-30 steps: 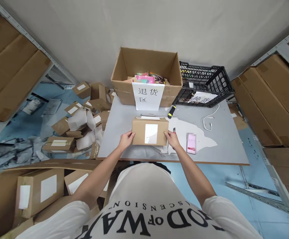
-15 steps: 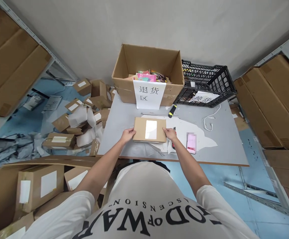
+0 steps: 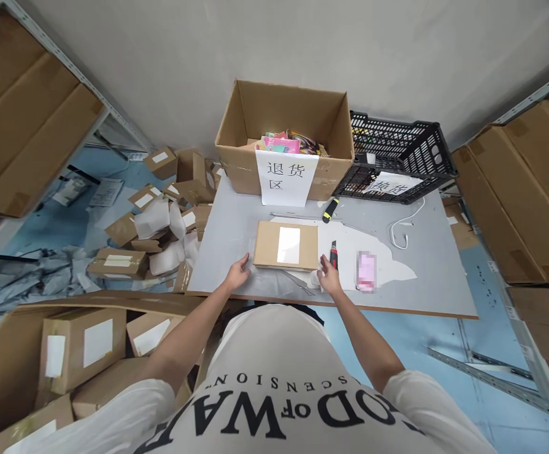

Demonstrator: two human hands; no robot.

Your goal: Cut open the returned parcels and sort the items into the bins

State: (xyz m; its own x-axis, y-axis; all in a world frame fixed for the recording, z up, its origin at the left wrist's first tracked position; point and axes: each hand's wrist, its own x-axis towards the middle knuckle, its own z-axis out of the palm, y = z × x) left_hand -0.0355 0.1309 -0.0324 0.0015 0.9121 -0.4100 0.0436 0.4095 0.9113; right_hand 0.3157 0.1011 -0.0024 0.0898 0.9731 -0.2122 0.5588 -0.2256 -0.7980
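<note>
Now, what I see —
Box: flat brown cardboard box with white label (image 3: 286, 245) lies on the grey desk (image 3: 229, 233).
Left hand (image 3: 237, 275): open, empty, by its near-left corner.
Right hand (image 3: 329, 279): open, beside the red-handled utility knife (image 3: 334, 255).

The parcel (image 3: 286, 246), tilted up before, now lies flat; left hand (image 3: 237, 275) and right hand (image 3: 329, 280) have let go and drawn back.

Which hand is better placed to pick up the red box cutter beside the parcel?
Right. The right hand is empty and lies just below the red box cutter, right of the parcel. The left hand sits at the parcel's far corner, with the parcel between.
</note>
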